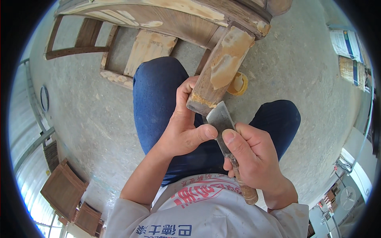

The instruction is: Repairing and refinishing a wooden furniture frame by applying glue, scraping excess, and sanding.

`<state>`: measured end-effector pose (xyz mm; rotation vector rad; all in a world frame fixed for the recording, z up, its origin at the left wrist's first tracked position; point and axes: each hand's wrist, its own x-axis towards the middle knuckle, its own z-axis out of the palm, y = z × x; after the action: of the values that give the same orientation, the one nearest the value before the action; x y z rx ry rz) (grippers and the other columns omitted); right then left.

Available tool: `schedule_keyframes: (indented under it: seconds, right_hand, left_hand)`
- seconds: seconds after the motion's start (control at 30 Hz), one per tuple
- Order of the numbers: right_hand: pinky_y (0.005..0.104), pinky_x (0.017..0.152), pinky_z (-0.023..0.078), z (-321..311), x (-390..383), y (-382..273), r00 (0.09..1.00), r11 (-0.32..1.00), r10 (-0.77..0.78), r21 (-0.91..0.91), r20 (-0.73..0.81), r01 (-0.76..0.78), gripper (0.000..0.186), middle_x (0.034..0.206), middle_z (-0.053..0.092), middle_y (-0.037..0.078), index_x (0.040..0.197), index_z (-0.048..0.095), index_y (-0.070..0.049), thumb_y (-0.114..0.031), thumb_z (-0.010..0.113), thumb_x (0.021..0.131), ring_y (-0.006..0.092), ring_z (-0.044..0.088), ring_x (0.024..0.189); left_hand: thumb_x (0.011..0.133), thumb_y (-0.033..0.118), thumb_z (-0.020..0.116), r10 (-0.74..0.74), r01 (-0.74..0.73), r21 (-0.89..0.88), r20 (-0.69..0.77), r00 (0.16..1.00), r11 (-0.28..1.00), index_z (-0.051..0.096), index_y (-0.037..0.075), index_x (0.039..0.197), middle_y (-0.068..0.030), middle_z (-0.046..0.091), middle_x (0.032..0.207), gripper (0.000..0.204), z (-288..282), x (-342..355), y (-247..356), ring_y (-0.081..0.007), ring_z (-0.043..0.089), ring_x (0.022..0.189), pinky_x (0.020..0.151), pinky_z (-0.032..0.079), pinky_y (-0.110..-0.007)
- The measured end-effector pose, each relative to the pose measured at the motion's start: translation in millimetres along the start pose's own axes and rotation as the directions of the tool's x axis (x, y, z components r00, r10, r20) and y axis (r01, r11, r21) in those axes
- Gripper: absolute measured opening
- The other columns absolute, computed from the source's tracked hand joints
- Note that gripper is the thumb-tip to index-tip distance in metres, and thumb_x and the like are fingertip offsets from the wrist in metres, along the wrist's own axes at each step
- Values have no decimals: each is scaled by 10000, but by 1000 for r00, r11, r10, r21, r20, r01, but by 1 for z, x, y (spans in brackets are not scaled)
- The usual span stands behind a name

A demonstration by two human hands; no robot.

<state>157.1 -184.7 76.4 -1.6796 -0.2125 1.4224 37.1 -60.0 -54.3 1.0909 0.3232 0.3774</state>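
Note:
A putty knife [220, 119] with a broad metal blade and a worn wooden handle is gripped in my right hand [254, 154]. Its blade lies by the near end of a wooden furniture leg [216, 75], which bears patches of tan filler and a crumbly yellowish band near that end. My left hand [180, 133] is curled around the left side of the leg's end, its fingers partly hidden behind the wood. The left thumb reaches right to the edge of the blade. Just right of the leg, a small yellow tub [245, 85] stands on the floor.
The leg joins a larger wooden furniture piece [174, 20] with filler patches, spanning the top. An open wooden frame [79, 51] and a pale panel [149, 49] lie at upper left. Brown wooden pieces [63, 190] stand lower left, stacked packages [349, 55] far right.

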Motion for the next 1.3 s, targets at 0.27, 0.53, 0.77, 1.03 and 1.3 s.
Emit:
schedule_keyframes:
  seconds: [0.27, 0.53, 0.77, 1.03, 1.3]
  right_hand:
    - [222, 447, 387, 0, 6, -3, 999, 998, -44, -38, -18, 43, 273, 599, 587, 28, 848, 582, -46, -206, 550, 1067, 82, 487, 457]
    - [223, 449, 389, 9, 21, -5, 994, 995, -102, -14, -42, 101, 280, 599, 585, 30, 845, 583, -45, -219, 557, 1062, 84, 484, 459]
    - [224, 450, 387, 5, 0, 0, 997, 999, -34, -16, -68, 33, 285, 594, 579, 28, 838, 578, -48, -222, 559, 1063, 86, 483, 461]
    - [247, 450, 389, -1, -1, -7, 999, 998, 20, -65, -43, -23, 327, 589, 550, 25, 747, 511, -67, -176, 580, 1047, 104, 517, 488]
    - [251, 465, 384, -2, 4, -14, 999, 996, 15, -90, -29, -17, 303, 584, 552, 25, 768, 524, -58, -167, 565, 1049, 101, 514, 487]
  left_hand:
    - [926, 471, 788, -41, 42, 38, -39, 998, 998, 266, 53, 1500, -135, 337, 1477, 881, 2, 1, 5, -274, 375, 1335, 1133, 305, -408]
    - [951, 446, 766, -152, 141, -80, -145, 978, 987, 260, 41, 1509, -133, 354, 1473, 856, 9, -3, 7, -266, 391, 1328, 1137, 310, -407]
    - [955, 426, 764, 39, -39, -4, -42, 998, 999, 259, 37, 1523, -143, 355, 1494, 854, 5, 0, -1, -274, 391, 1348, 1151, 302, -415]
    - [954, 413, 765, 57, -57, 11, -27, 998, 998, 262, 40, 1525, -152, 350, 1500, 847, 5, 1, 1, -287, 388, 1354, 1154, 298, -417]
    - [961, 410, 758, -2, 6, 74, -50, 999, 997, 283, 51, 1501, -144, 374, 1444, 804, 3, 0, 2, -285, 404, 1313, 1135, 311, -413]
